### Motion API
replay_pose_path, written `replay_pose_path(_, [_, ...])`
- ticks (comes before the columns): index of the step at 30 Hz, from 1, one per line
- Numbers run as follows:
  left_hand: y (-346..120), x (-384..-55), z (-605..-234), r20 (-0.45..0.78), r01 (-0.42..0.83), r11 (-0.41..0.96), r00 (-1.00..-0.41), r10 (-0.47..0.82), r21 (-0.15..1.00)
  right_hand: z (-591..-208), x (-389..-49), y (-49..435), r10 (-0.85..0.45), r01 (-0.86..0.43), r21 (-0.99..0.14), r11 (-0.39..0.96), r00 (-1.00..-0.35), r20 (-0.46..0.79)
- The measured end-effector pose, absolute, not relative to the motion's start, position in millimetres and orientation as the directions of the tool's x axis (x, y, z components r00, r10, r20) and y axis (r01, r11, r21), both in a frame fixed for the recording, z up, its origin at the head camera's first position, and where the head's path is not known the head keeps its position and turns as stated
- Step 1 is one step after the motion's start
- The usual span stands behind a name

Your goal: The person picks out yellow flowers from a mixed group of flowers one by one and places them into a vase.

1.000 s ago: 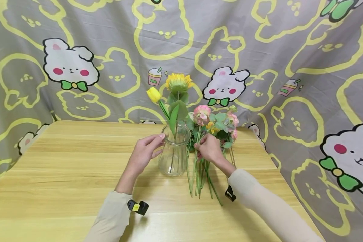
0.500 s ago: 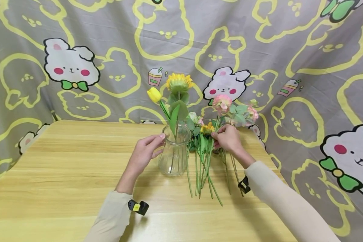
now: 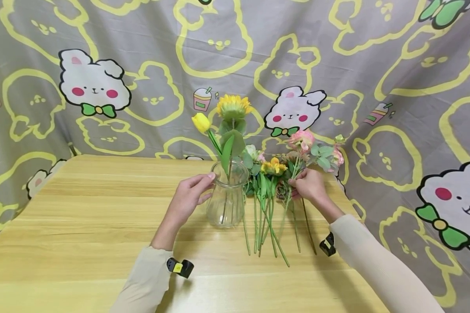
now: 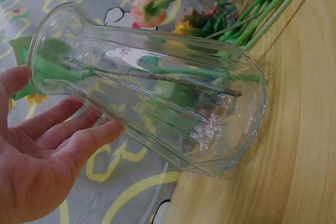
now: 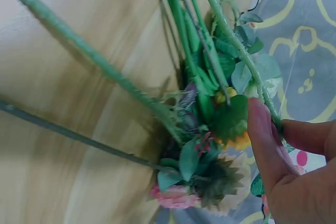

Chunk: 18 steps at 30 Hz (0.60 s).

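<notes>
A clear glass vase (image 3: 226, 204) stands upright on the table, holding a sunflower (image 3: 233, 107) and a yellow tulip (image 3: 201, 123). Beside its rim is my left hand (image 3: 186, 198); in the left wrist view the relaxed fingers (image 4: 100, 134) are at the glass wall, with the thumb right at the rim. To the right of the vase, my right hand (image 3: 311, 186) pinches the green stem (image 5: 231, 40) of a pink flower (image 3: 300, 141) between thumb and fingertips. Leaves and a second pink bloom (image 3: 337, 155) lean to the right above that hand.
Several more flowers lie right of the vase, among them a small orange-yellow flower (image 3: 274, 167) and a white one (image 3: 252, 152). Their stems (image 3: 274, 234) point toward the front of the wooden table (image 3: 102, 226). A bunny-print curtain (image 3: 149, 52) hangs behind.
My right hand has carried the pink flower to the right, away from the vase, then slightly lower, uncovering the orange-yellow flower. My left hand and the vase have stayed put.
</notes>
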State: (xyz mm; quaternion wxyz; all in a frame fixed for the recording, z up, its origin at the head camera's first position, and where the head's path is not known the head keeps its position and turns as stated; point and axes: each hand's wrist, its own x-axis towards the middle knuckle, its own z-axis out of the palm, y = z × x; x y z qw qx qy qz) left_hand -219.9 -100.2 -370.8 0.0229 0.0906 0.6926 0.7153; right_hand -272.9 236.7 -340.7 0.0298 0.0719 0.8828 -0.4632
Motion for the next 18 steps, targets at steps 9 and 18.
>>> replay_pose_path(9, [-100.0,-220.2,-371.3,0.097,0.092,-0.035,-0.983,0.156,0.995,-358.1,-269.3,247.0,0.084,0.178,-0.804,0.568,-0.984,-0.159])
replay_pose_path(18, [-100.6,-219.7,-371.1,0.089,0.085,-0.033,-0.985,0.148,0.996,-371.1,-267.5,253.0,0.052,0.194,-0.785,0.588,-0.978,-0.203])
